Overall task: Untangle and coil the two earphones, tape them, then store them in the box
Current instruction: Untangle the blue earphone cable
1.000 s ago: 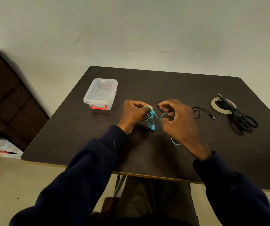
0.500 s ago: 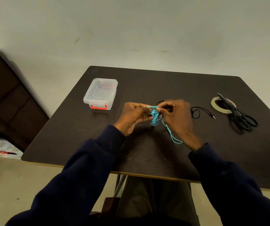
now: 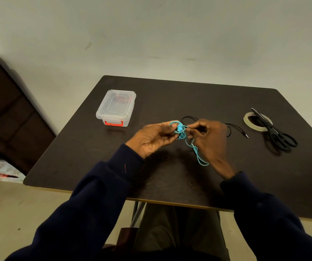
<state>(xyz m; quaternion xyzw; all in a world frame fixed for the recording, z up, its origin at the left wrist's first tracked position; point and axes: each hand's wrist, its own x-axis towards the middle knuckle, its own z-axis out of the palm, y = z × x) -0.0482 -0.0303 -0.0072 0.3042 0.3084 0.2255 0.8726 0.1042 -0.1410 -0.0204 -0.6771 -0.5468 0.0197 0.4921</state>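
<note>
Grip check: I see left hand [image 3: 154,137] and right hand [image 3: 208,140] both pinching the tangled turquoise earphone [image 3: 180,129] between them, one loop hanging under the right hand. Black earphone [image 3: 230,129] lies on the table [image 3: 189,98] just behind the right hand. Clear lidded box [image 3: 116,108] beyond the left hand; tape roll [image 3: 249,121] and scissors [image 3: 280,137] well right.
</note>
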